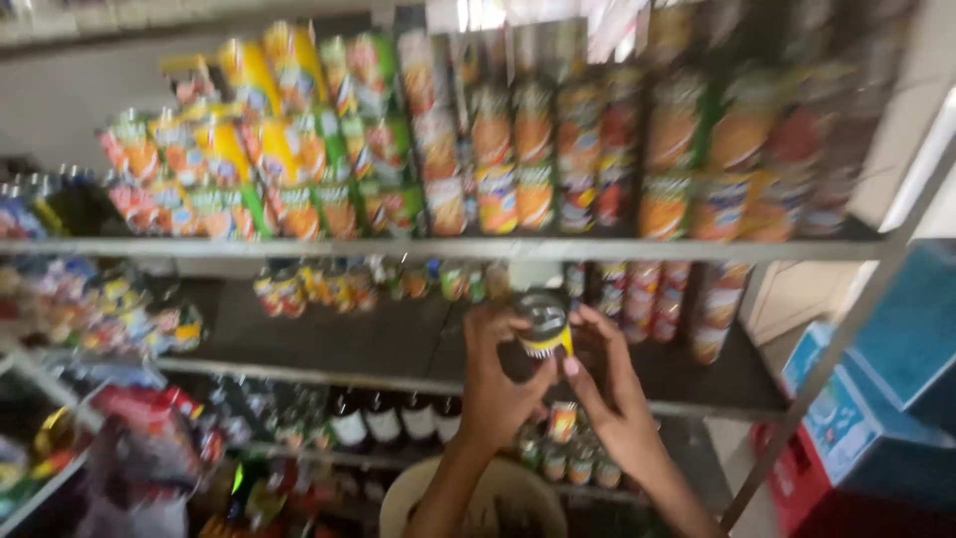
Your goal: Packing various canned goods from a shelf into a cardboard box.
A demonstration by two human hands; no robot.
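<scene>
Both hands grip one small can (543,324) before the middle shelf (398,344): left hand (498,374), right hand (607,384). Shelving looks underway; it needs a free spot beside the standing cans (647,299).

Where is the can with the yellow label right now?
In the head view, the can sits centre frame, held between the left hand and right hand, in front of the middle shelf, just below the upper shelf rail.

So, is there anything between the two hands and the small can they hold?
No. The left hand and the right hand both touch the can directly, in front of the middle shelf; nothing visible lies between them.
</scene>
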